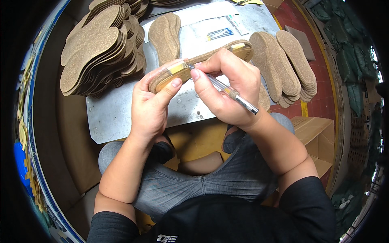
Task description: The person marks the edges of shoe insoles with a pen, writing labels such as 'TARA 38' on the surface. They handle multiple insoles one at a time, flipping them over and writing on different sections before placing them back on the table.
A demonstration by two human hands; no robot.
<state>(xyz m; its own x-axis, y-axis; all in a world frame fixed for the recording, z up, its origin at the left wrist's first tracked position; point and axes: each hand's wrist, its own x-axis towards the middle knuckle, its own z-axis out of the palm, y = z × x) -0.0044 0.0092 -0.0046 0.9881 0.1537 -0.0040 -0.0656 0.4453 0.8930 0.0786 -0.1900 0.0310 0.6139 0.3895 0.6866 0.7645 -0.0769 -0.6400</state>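
My left hand (149, 108) grips the heel or toe end of a brown cork-like insole (208, 54), its thumb pressed on top and its fingers beneath. A tan, flat template-like piece (243, 53) lies against the insole, with a pale yellow block (177, 67) near my left thumb. In my right hand (237, 83) is a clear-barrelled pen (244, 103), pinched between thumb and index finger. The pen's tip meets the piece beside the yellow block; my fingers partly hide the contact. Both hands are above the metal table (117, 121).
Tall stacks of insoles (95, 48) stand at the table's left. More insoles lie at centre back (163, 36) and on the right (269, 60). Several pen refills (220, 34) rest on white paper. An open cardboard box (318, 139) sits low on the right.
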